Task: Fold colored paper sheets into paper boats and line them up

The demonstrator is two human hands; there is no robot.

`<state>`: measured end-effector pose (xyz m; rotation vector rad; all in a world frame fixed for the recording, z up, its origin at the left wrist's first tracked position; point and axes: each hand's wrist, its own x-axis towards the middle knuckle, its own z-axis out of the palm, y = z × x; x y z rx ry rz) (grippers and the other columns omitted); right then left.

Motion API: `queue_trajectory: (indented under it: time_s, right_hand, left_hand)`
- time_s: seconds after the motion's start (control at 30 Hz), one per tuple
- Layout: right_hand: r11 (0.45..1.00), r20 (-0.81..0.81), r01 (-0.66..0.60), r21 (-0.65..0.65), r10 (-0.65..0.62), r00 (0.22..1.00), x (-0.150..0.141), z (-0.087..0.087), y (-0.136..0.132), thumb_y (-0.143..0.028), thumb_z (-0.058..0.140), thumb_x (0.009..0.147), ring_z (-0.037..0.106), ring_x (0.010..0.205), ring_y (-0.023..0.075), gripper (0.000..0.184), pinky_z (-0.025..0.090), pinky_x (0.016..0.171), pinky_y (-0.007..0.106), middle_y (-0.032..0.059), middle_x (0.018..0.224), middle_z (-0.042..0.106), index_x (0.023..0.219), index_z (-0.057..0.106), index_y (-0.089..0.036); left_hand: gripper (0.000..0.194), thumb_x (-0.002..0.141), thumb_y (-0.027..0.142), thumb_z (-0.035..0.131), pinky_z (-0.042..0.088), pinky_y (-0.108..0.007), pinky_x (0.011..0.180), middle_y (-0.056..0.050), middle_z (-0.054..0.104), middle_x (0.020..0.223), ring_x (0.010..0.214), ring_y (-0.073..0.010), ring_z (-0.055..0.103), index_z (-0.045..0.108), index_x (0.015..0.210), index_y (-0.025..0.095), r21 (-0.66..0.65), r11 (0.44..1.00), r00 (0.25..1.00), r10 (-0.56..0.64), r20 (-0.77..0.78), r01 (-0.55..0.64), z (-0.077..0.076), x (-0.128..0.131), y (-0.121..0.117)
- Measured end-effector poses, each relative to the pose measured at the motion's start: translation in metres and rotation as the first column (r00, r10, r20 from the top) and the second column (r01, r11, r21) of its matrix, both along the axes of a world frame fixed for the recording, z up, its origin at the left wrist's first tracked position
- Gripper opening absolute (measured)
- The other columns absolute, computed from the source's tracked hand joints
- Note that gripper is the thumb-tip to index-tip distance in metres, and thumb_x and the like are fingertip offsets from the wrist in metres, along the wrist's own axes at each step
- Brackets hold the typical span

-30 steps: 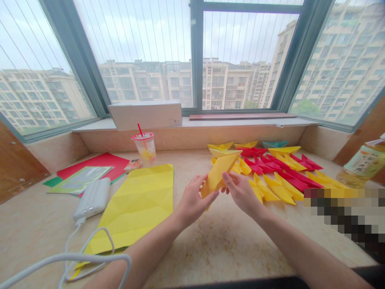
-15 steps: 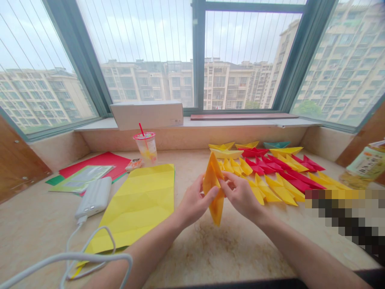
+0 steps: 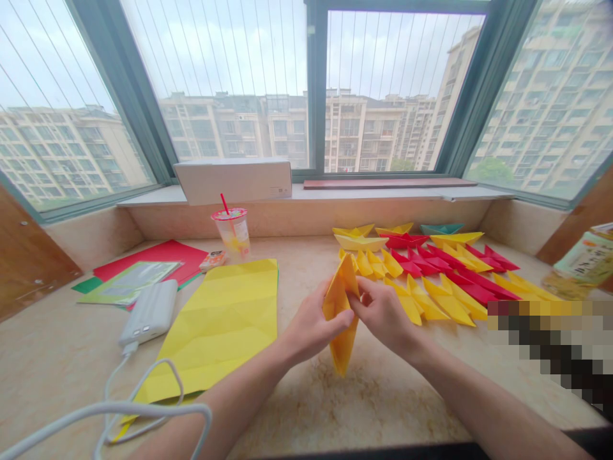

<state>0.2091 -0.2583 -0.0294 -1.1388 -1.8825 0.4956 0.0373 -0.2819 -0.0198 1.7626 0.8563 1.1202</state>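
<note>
My fingers pinch the folded yellow paper point(image 3: 341, 348) closely, its tip pointing down, between my left hand point(image 3: 316, 326) and right hand point(image 3: 383, 316). Red and yellow paper boats point(image 3: 450, 300) lie at two o'clock, a creased yellow sheet point(image 3: 215, 326) at nine.

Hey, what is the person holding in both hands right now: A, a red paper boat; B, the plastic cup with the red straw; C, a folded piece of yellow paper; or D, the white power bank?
C. The left hand and right hand both grip the folded piece of yellow paper, its point hanging below them.
</note>
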Motion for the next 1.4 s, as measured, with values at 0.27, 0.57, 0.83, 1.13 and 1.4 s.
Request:
queue_trajectory:
  time_s: [0.27,0.57,0.83,1.13,1.4]
  right_hand:
    - [0.98,-0.228,-0.121,-0.158,0.083,0.97,0.001,0.0,0.002,-0.036,0.055,0.091,0.053,0.055,0.0141,0.022,0.041,0.051,0.025,-0.0003,0.07,0.063,0.097,0.068,-0.02]
    - [0.993,-0.173,0.083,-0.081,-0.096,0.98,0.002,0.0,0.004,-0.026,0.052,0.087,0.055,0.051,0.0143,0.047,0.042,0.05,0.024,-0.0017,0.065,0.065,0.134,0.053,-0.019]
    - [0.995,-0.118,0.084,-0.045,-0.089,0.989,-0.004,-0.004,0.0,-0.026,0.05,0.088,0.051,0.047,0.0127,0.056,0.038,0.048,0.023,-0.0071,0.057,0.057,0.143,0.041,-0.02]
    - [1.0,-0.274,-0.009,-0.028,0.001,0.962,-0.007,0.003,-0.004,-0.041,0.052,0.092,0.054,0.048,0.011,0.055,0.043,0.047,0.023,-0.003,0.073,0.065,0.143,0.037,-0.022]
    - [0.99,-0.364,0.068,0.123,-0.019,0.931,0.002,0.012,-0.007,-0.038,0.045,0.096,0.058,0.052,0.0146,0.044,0.044,0.046,0.023,-0.0028,0.063,0.06,0.136,0.046,-0.021]
  left_hand:
    - [0.052,0.085,0.037,0.057,0.05,-0.041,0.096,-0.01,0.065,0.127,0.123,-0.0315,0.057,0.051,0.134,0.02,-0.199,0.975,0.977,-0.056,0.205,0.098,-0.003,-0.006,0.008]
    - [0.068,0.079,0.039,0.074,0.045,-0.05,0.103,-0.018,0.038,0.149,0.135,-0.032,0.044,0.04,0.136,0.024,0.26,0.946,0.976,0.211,-0.047,-0.192,-0.007,-0.006,0.004]
    - [0.014,0.086,0.032,0.066,0.042,-0.049,0.109,-0.012,0.044,0.145,0.135,-0.0292,0.043,0.064,0.097,0.022,0.535,0.823,0.859,0.403,-0.316,-0.19,-0.012,-0.011,0.009]
    - [0.012,0.089,0.027,0.061,0.051,-0.037,0.089,-0.007,0.061,0.106,0.099,-0.0215,0.061,0.071,0.094,0.022,0.55,0.726,0.778,0.595,-0.201,-0.413,-0.003,-0.016,0.016]
    - [0.016,0.088,0.025,0.057,0.047,-0.027,0.07,-0.002,0.063,0.08,0.073,-0.0164,0.059,0.072,0.092,0.019,0.525,0.695,0.677,0.684,-0.272,-0.491,0.023,-0.024,0.019]
